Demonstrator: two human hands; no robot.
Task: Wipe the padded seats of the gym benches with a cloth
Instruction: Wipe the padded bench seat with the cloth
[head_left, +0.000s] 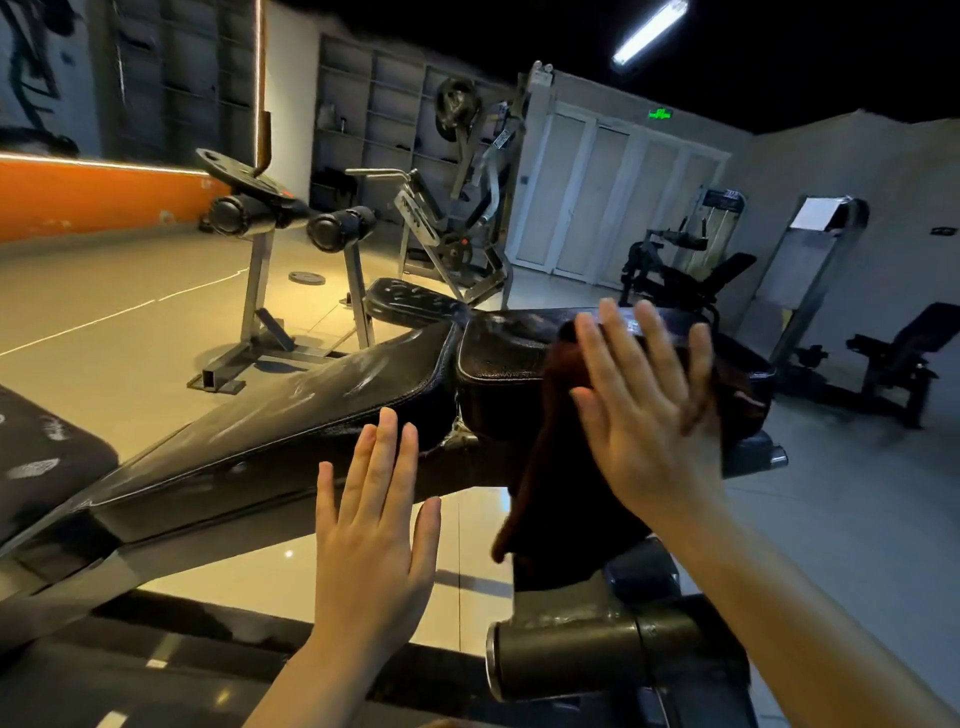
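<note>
A black padded bench runs from lower left to the right: a long back pad (291, 410) with pale streaks, then a shorter seat pad (509, 358). A dark brown cloth (561, 499) drapes over the seat pad's near side and hangs down. My right hand (649, 410) lies flat on the cloth with fingers spread, pressing it against the seat pad. My left hand (374, 525) hovers open in front of the back pad's near edge, fingers extended, holding nothing.
A black foam roller (571, 660) on the bench frame sits low, just right of my left forearm. Another padded seat (410, 304) and a roller stand (291, 218) are behind the bench. Weight machines (467, 208) stand further back, more benches (904, 353) at right.
</note>
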